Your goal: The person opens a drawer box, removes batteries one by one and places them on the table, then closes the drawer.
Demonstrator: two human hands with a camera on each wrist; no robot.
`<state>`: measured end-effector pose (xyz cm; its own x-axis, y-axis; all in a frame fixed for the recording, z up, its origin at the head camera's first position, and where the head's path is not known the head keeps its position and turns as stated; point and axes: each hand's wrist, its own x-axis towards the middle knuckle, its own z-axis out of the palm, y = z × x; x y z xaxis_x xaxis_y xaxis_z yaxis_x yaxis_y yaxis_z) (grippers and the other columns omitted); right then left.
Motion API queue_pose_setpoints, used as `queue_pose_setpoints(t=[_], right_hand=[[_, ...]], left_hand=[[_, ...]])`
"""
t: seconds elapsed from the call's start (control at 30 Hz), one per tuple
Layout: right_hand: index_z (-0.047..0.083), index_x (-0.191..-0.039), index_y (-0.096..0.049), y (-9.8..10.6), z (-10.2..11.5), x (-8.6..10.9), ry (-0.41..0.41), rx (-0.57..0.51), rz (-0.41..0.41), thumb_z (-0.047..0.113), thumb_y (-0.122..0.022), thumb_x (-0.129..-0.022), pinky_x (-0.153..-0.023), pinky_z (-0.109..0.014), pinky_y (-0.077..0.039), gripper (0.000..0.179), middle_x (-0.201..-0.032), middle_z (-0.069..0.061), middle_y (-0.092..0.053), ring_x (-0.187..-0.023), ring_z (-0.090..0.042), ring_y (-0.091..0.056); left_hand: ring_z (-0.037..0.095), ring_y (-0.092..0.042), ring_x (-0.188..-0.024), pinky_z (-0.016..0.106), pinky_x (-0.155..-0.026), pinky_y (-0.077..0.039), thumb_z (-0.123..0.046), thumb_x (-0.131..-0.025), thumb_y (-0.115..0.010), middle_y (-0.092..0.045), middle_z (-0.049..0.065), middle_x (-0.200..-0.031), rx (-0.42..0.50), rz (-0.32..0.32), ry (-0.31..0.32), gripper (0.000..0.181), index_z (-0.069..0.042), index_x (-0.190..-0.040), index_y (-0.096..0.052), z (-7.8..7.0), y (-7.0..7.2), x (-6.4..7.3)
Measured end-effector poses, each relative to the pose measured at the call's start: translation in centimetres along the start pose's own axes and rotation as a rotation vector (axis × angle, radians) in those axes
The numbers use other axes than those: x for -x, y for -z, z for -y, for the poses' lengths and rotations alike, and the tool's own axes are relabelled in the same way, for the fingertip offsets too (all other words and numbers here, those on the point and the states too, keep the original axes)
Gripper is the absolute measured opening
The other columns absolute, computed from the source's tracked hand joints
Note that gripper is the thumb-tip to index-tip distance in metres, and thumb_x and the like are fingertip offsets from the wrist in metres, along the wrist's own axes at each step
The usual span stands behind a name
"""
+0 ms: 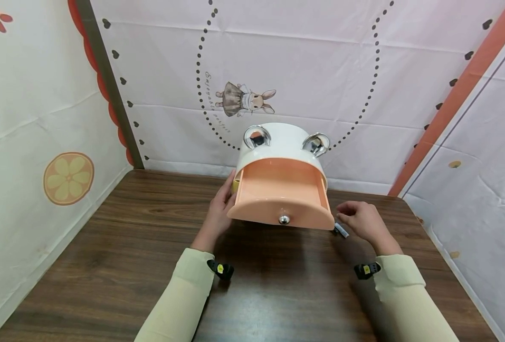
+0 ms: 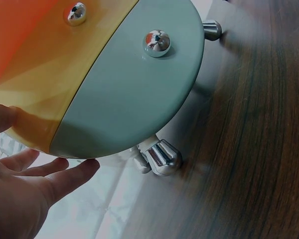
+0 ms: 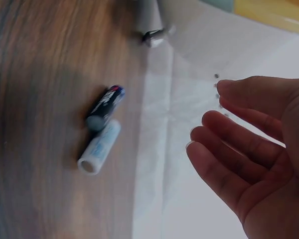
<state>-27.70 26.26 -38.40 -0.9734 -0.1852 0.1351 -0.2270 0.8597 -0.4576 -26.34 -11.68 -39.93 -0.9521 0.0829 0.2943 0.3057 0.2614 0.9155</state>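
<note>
A small white round-topped drawer cabinet (image 1: 273, 137) with silver ears stands at the back of the table, its orange top drawer (image 1: 282, 209) pulled out and no contents showing inside. Below it are a yellow drawer (image 2: 65, 55) and a green drawer (image 2: 124, 89), both pushed in, with round silver knobs. My left hand (image 1: 218, 211) rests against the cabinet's left side, thumb at the yellow drawer's front edge, fingers fairly straight along the side. To the right of the cabinet, my right hand (image 1: 365, 222) hovers with loosely bent fingers, holding nothing. Beside it lie a black battery (image 3: 105, 107) and a white battery (image 3: 99, 147).
The brown wooden table (image 1: 119, 266) extends toward me and to both sides. A printed cloth (image 1: 320, 71) with a rabbit picture hangs behind the cabinet, and further cloth walls stand left and right. Short silver feet (image 2: 164, 157) hold the cabinet above the tabletop.
</note>
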Motion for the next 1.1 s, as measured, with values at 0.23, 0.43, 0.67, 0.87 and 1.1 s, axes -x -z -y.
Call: queue_pose_setpoints(t=[0.23, 0.43, 0.67, 0.87, 1.1], right_hand=[[0.003, -0.113, -0.069, 0.6, 1.2, 0.3, 0.033, -0.019, -0.020, 0.018, -0.065, -0.092, -0.072, -0.043, -0.056, 0.025, -0.103, -0.016, -0.071, -0.091, -0.030, -0.067], [0.004, -0.114, -0.069, 1.1, 2.1, 0.7, 0.041, -0.035, -0.068, 0.018, -0.065, -0.092, -0.073, -0.044, -0.056, 0.026, -0.105, -0.017, -0.071, -0.093, -0.032, -0.067], [0.005, -0.115, -0.068, 1.4, 2.8, 0.9, 0.060, -0.065, -0.106, 0.017, -0.067, -0.091, -0.074, -0.045, -0.056, 0.027, -0.103, -0.015, -0.071, -0.091, -0.031, -0.068], [0.005, -0.116, -0.068, 1.5, 3.3, 0.9, 0.098, -0.091, -0.139, 0.017, -0.069, -0.090, -0.074, -0.044, -0.057, 0.028, -0.103, -0.015, -0.071, -0.090, -0.030, -0.069], [0.005, -0.114, -0.069, 1.7, 4.0, 1.0, 0.144, -0.109, -0.176, 0.016, -0.069, -0.090, -0.071, -0.031, -0.056, 0.027, -0.100, -0.013, -0.072, -0.086, -0.029, -0.070]], left_hand=[[0.029, -0.044, -0.137, 0.051, -0.106, -0.042, -0.030, -0.103, -0.043, -0.029, 0.005, -0.158, -0.011, -0.020, -0.026, 0.057, -0.039, -0.154, -0.020, 1.8, -0.3, -0.4], [0.032, -0.041, -0.138, 0.051, -0.108, -0.039, -0.022, -0.104, -0.042, -0.029, 0.012, -0.158, -0.010, 0.005, 0.006, 0.057, -0.023, -0.156, -0.020, -1.5, 0.2, 0.7], [0.032, -0.040, -0.139, 0.050, -0.108, -0.039, -0.020, -0.104, -0.042, -0.028, 0.013, -0.158, -0.007, 0.012, 0.018, 0.057, -0.019, -0.156, -0.020, -2.3, 0.3, 0.9], [0.032, -0.039, -0.139, 0.051, -0.109, -0.038, -0.019, -0.104, -0.042, -0.028, 0.013, -0.158, -0.008, 0.014, 0.022, 0.058, -0.018, -0.157, -0.019, -2.2, 0.3, 0.9], [0.032, -0.040, -0.139, 0.051, -0.109, -0.039, -0.022, -0.104, -0.042, -0.029, 0.013, -0.158, -0.016, 0.009, 0.014, 0.057, -0.019, -0.156, -0.020, -2.3, 0.3, 0.9]])
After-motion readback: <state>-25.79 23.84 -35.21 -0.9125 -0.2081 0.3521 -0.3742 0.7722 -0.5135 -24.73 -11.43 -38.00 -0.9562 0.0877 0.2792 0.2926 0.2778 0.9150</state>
